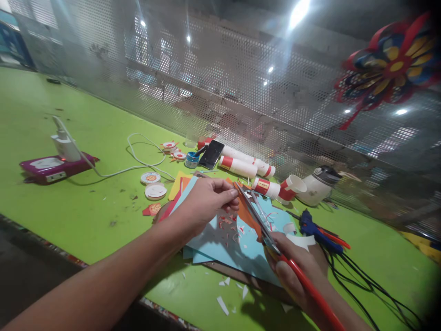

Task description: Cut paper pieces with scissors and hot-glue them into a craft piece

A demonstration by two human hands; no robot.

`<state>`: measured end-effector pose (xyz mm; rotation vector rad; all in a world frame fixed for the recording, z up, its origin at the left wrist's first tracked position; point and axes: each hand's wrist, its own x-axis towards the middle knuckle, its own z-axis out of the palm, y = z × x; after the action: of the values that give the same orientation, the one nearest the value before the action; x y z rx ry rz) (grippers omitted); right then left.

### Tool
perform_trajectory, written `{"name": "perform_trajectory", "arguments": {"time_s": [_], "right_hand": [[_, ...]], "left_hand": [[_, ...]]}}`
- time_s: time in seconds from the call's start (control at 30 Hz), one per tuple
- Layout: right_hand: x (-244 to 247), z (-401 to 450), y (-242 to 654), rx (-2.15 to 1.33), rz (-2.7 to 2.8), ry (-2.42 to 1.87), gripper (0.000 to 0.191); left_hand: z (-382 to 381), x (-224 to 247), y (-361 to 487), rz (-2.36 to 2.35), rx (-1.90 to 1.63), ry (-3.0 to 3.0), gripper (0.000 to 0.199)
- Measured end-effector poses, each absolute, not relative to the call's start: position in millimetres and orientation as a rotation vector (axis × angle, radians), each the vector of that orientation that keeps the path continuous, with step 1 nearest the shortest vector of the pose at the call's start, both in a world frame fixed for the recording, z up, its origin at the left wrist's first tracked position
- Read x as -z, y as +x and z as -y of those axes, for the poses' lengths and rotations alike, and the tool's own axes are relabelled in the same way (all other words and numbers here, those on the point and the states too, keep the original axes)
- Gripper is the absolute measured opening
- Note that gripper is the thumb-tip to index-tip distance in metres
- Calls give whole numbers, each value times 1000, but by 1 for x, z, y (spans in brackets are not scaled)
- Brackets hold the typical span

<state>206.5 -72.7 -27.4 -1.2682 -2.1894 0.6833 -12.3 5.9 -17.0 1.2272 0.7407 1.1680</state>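
My right hand (pixel 292 264) grips a pair of scissors (pixel 312 287) with long red handles. The metal blades point up and away from me and lie close together. Just left of the blade tips, my left hand (pixel 210 200) is pinched closed; whatever sits between thumb and forefinger is too small to make out. Orange paper (pixel 248 212) shows beside and behind the blades. Beneath both hands lies a stack of light blue paper (pixel 217 243), strewn with small red and white scraps. Red and yellow sheets stick out from its left side.
Paper cups (pixel 291 187), a phone (pixel 211 154) and a blue paint jar (pixel 192 160) stand behind the paper. On the right are a blue glue gun (pixel 319 234) with black cable and a white kettle-like pot (pixel 317 186). A purple power strip (pixel 57 168) with a charger lies left.
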Motion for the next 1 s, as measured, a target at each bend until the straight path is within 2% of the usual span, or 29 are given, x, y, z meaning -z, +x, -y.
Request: {"name": "perform_trajectory", "arguments": {"time_s": [1.0], "right_hand": [[35,71,213,-550,2230,-1311,45]], "left_hand": [[1,13,-3,-801,-1131,1223,13]]}}
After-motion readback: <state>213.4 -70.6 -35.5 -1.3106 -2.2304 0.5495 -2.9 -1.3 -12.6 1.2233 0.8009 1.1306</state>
